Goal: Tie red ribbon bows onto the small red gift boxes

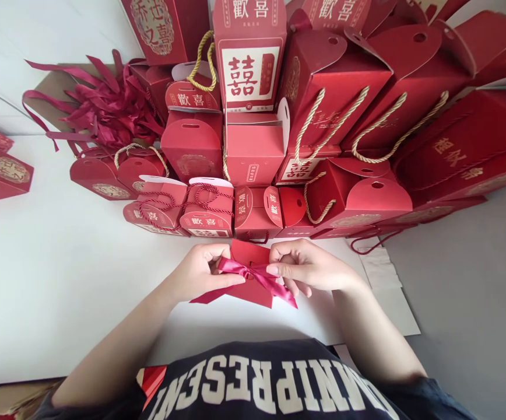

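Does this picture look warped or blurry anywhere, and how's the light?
Head view: soft light, pale and washed out on the white table; the large red gift box at right looks stretched, probably by a wide lens; the ribbon bow looks fairly sharp.

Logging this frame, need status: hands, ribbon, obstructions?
Left hand, right hand pinching pink ribbon. Bow tied over red card piece. Boxes crowd just beyond.

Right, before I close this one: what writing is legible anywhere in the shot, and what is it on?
"歡喜": tall center box, repeated on smaller boxes.
"囍": the tall center box's white panel.
"乔迁之喜", apparently: upper-left box.
"MNIPRESEN", upside down, ends hidden: shirt.
Too small or blurred: remaining gold lettering and fine print.
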Motion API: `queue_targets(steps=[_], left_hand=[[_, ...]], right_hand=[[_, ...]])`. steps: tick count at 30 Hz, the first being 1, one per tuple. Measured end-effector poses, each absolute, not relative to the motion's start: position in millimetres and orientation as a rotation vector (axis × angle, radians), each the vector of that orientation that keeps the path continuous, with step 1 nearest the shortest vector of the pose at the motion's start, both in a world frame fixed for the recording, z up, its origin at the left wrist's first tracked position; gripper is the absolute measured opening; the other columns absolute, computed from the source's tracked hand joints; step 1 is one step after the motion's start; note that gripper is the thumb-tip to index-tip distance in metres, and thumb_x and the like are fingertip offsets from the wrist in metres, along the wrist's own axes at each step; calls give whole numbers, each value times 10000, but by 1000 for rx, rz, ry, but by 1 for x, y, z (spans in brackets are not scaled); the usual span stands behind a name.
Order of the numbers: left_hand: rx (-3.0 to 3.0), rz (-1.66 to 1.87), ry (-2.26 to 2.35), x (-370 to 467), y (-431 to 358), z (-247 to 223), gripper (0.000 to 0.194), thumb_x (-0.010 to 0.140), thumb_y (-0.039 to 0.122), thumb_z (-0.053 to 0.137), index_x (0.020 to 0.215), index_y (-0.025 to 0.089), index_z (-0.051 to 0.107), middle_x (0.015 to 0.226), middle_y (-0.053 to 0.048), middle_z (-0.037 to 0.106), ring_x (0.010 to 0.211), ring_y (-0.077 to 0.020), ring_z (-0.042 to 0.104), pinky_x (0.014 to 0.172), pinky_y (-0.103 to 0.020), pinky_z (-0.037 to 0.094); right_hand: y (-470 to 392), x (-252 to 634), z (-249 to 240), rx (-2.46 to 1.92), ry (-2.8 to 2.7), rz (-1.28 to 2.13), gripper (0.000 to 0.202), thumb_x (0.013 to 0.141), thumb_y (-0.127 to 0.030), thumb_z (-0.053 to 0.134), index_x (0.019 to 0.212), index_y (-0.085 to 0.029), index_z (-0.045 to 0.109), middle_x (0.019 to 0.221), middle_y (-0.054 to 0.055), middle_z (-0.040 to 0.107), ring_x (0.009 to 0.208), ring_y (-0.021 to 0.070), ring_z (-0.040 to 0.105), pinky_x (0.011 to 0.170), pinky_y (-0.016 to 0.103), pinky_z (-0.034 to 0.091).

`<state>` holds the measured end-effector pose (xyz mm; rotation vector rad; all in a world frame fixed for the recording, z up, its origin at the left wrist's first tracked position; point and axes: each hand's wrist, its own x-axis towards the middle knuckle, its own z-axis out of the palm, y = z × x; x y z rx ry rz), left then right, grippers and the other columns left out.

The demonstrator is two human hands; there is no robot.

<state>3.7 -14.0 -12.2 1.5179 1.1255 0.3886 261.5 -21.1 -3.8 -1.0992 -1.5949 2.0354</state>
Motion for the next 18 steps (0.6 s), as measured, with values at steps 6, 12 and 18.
queue_targets(steps=[6,12,18], left_hand=[[1475,383,1053,4,-11,-9,292,699,368,798,750,138,626,617,20,529,572,-115,529,534,-221,415],[1428,377,1041,5,-10,-9,286,683,357,811,806,137,676,604,14,544,550,-115,516,505,-221,398],[1401,354,1052,4,-9,-10,259,687,327,811,743,140,640,566,46,478,522,-78,442,490,-199,361]], right_hand=[[-19,266,-14,-1000,-1479,2124,345,918,-459,621,754,-167,540,515,-33,652,347,67,534,379,162,431],[-16,268,-21,-956,-1469,2150,338,921,-452,618,768,-163,535,525,-29,647,363,74,549,395,165,454],[-16,270,-21,-949,-1486,2145,324,927,-440,615,778,-158,557,524,-35,633,375,71,549,410,165,464]])
